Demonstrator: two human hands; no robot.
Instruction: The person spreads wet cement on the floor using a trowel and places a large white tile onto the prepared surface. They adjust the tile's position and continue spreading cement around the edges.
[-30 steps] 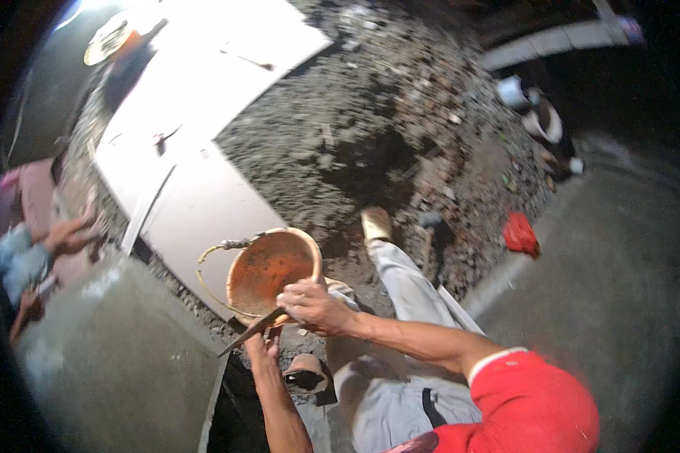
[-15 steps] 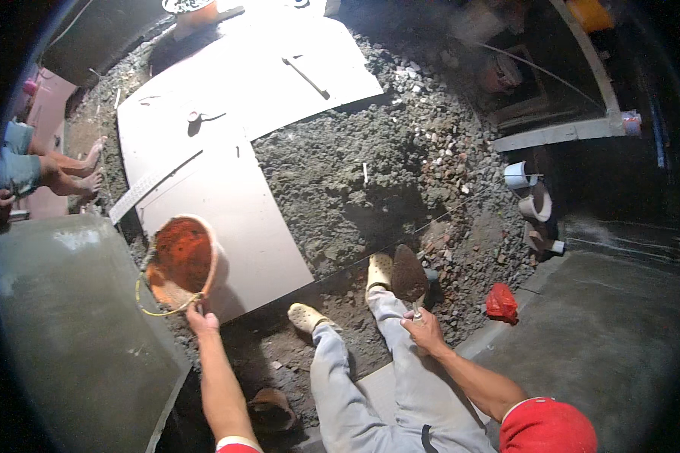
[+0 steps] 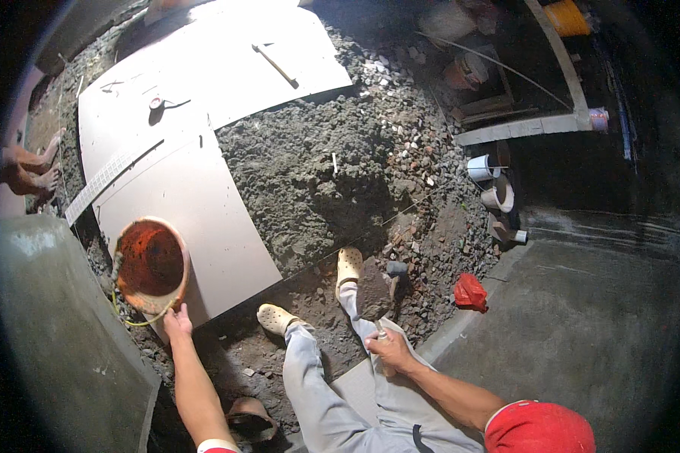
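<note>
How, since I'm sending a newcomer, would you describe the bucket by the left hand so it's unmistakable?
Find the large pale boards. At the nearer one's left edge, the left hand touches a bucket. Its orange inside and yellow handle set it apart from the brown container nearer the person.

Red sleeves with white edging, pale grey trousers, dark strap, cream clogs — rounded, perforated

The bucket seems to be of plastic, its inside matt and stained. The board is smooth; the grey heap is rough. The bag is glossy, wrinkled plastic.
</note>
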